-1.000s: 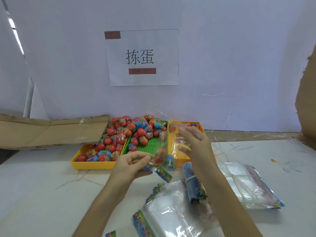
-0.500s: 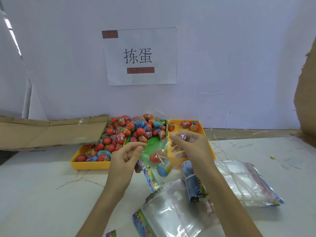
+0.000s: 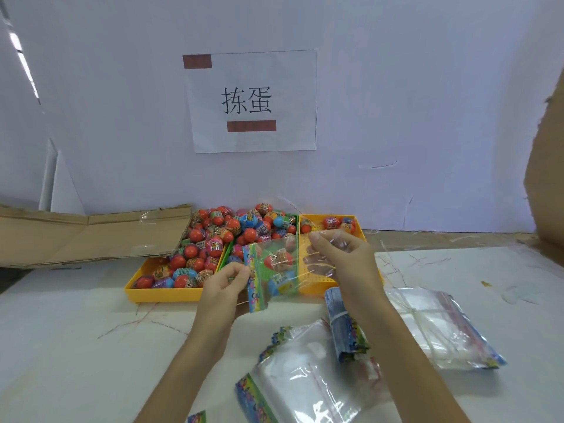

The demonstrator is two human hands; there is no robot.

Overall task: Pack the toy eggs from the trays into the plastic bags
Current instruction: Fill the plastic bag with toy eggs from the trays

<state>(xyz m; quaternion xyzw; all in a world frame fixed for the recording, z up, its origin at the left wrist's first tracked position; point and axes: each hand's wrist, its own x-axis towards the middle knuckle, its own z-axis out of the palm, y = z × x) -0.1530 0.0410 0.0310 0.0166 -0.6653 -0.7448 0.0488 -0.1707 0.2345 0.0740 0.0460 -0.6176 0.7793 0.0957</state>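
A clear plastic bag [image 3: 276,270] with a colourful printed strip hangs between my hands in front of the trays. Inside it lie a red toy egg [image 3: 273,260] and a blue one [image 3: 280,283]. My left hand [image 3: 224,283] pinches the bag's printed edge. My right hand [image 3: 341,257] pinches the clear upper edge on the other side. Behind, the left yellow tray [image 3: 164,293] and the green tray [image 3: 294,216] are heaped with toy eggs [image 3: 213,236]. The right yellow tray [image 3: 317,286] has three eggs [image 3: 332,222] at its far end.
Stacks of empty plastic bags lie on the white table: one pile [image 3: 308,377] near me, a rubber-banded bundle [image 3: 345,331], and a tied pile [image 3: 439,328] at right. Flat cardboard [image 3: 85,233] lies at back left; more cardboard [image 3: 546,178] stands at right. A paper sign [image 3: 250,100] hangs on the wall.
The bag with the two eggs has been turned and lifted, its printed strip now upright by my left hand. My right hand has shifted its pinch along the clear edge.
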